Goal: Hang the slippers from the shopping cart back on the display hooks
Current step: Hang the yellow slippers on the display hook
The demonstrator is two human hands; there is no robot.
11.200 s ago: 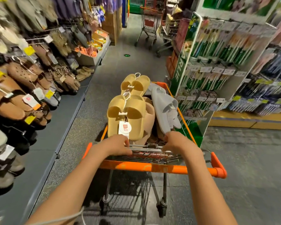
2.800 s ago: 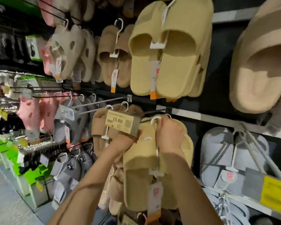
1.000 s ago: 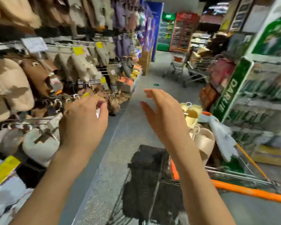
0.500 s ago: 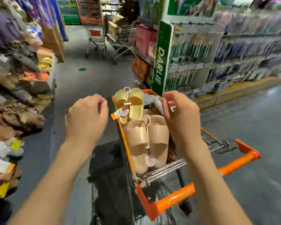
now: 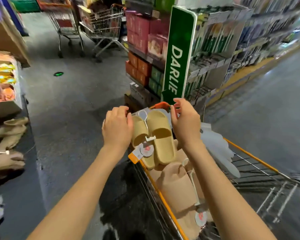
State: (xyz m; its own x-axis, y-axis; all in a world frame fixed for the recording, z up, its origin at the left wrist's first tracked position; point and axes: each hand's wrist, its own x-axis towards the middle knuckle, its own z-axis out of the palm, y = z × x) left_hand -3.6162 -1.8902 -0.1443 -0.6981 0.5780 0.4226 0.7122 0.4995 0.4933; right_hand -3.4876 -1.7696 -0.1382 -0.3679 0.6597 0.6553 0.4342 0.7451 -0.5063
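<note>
A yellow slipper pair point(image 5: 160, 135) on a white hanger lies at the far end of the orange-rimmed shopping cart point(image 5: 249, 157). My left hand point(image 5: 117, 129) hovers at its left side and my right hand point(image 5: 185, 125) at its right side, both with fingers loosely curled and holding nothing. Closer to me in the cart lies a beige slipper pair point(image 5: 178, 189) with a round tag. A grey slipper pair point(image 5: 218, 149) rests along the cart's right side.
The slipper display shelf point(image 5: 9, 135) runs along the left edge. A green Darlie stand point(image 5: 178, 56) with toothbrushes rises just beyond the cart. Two other carts point(image 5: 93, 26) are parked farther down the grey aisle floor.
Both hands have moved forward over the cart and now flank the yellow pair. The camera has tipped down and closer to the cart.
</note>
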